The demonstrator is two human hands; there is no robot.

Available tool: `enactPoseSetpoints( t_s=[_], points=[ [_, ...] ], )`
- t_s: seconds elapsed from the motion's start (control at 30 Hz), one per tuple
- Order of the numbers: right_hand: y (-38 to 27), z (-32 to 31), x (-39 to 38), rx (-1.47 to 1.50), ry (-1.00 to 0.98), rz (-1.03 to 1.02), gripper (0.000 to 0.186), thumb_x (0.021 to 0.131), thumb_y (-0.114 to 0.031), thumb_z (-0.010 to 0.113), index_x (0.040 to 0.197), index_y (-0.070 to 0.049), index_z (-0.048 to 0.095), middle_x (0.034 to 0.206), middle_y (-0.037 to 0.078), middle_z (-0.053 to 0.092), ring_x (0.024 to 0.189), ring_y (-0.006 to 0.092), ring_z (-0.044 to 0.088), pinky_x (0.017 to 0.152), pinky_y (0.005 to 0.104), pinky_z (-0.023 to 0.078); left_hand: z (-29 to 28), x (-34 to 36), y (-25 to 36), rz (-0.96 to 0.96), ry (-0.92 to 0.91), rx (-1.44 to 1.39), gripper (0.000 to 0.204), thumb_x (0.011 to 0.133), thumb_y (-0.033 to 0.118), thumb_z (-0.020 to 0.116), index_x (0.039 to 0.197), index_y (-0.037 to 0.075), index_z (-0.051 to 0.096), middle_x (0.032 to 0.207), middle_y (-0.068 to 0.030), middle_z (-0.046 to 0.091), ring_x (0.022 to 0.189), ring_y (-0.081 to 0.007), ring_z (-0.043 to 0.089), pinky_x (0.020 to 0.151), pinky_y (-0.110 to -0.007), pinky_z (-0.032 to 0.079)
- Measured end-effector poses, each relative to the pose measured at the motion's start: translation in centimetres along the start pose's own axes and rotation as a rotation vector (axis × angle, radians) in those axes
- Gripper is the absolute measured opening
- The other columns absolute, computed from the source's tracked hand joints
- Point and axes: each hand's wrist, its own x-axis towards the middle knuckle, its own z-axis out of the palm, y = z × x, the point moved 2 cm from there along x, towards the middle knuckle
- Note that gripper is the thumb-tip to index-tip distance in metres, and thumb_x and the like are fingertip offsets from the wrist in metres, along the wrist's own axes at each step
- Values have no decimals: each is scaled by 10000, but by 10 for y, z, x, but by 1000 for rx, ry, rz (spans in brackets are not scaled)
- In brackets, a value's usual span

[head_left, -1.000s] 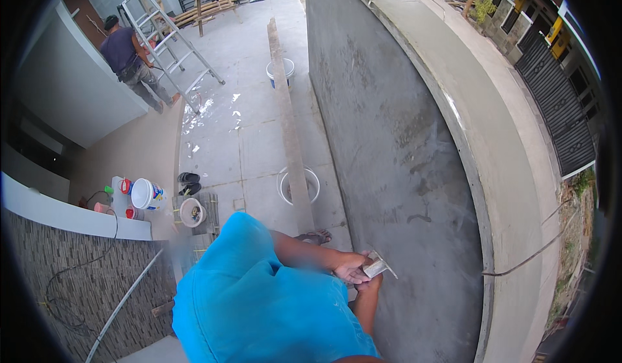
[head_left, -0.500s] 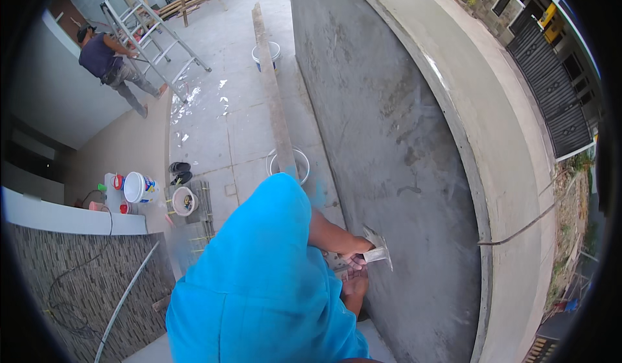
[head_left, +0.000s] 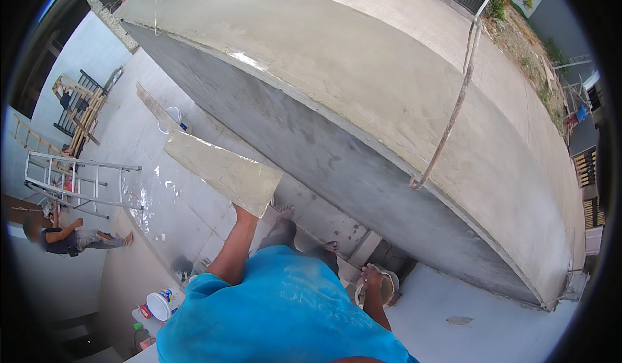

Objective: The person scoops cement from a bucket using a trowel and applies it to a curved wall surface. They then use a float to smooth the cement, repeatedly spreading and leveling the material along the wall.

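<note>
Grey plastered wall (head_left: 337, 142) is rising ahead; left hand (head_left: 243, 210) is gripping a long board (head_left: 214, 165) (stretching away leftward), right hand (head_left: 370, 279) is clutching a trowel (head_left: 383, 286).

I see a grey plastered wall (head_left: 337, 142) running from 11 o'clock to 4 o'clock, with a broad cement top. A bent metal rod (head_left: 453, 104) lies across that top at 2 o'clock. At 9 o'clock an aluminium stepladder (head_left: 78, 185) stands on the wet floor (head_left: 168, 201), with another person (head_left: 68, 238) just below it. A white bucket (head_left: 172, 115) sits at 10 o'clock. Wooden ladders (head_left: 81, 110) lean farther left. Paint tubs (head_left: 159, 303) stand at 7 o'clock.
</note>
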Motion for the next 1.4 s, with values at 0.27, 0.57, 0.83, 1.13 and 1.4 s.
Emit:
enactPoseSetpoints(
  t_s=[0.27, 0.57, 0.83, 1.13, 1.4],
  points=[
    [42, 53, -18, -105, 185, 149, 211, 915, -220, 657, 1053, -65, 692, 823, 83, 707, 583, 205, 630, 564, 365, 545, 184, 82, 224, 1395, -645, 1015, 367, 1018, 437, 556, 1077, 76, 584, 1290, -170, 655, 1309, -339, 546, 1147, -525, 351],
    [81, 147, 18, -531, 483, -390, 259, 947, -244, 588, 976, -15, 705, 779, 106, 756, 633, 196, 713, 578, 350, 542, 267, 85, 230, 1506, -1294, 1159, 471, 957, 363, 658, 636, 75, 469, 1399, -193, 623, 1381, -380, 516, 1233, -607, 187],
    [105, 141, -78, -559, 463, -132, 323, 897, -324, 619, 949, -37, 758, 1097, 218, 722, 1002, 423, 686, 891, 481, 545, 252, 82, 220, 1602, -1169, 1150, 322, 967, 291, 616, 775, 58, 503, 1307, -174, 671, 1270, -391, 583, 1152, -580, 356],
    [202, 112, -4, -561, 678, 26, 231, 866, -223, 624, 870, -42, 768, 923, 180, 747, 837, 316, 734, 772, 470, 585, 182, 81, 137, 1160, -1604, 1306, 442, 957, 453, 581, 926, 18, 651, 884, -161, 634, 830, -355, 596, 728, -497, 458],
    [184, 39, 73, 1188, 767, 333, 244, 951, -271, 636, 1054, -58, 694, 936, 91, 720, 770, 222, 668, 667, 395, 508, 209, 55, 17, 921, -1943, 1695, 599, 984, 571, 497, 909, -5, 643, 890, -173, 621, 868, -386, 589, 745, -501, 463]
  ],
)
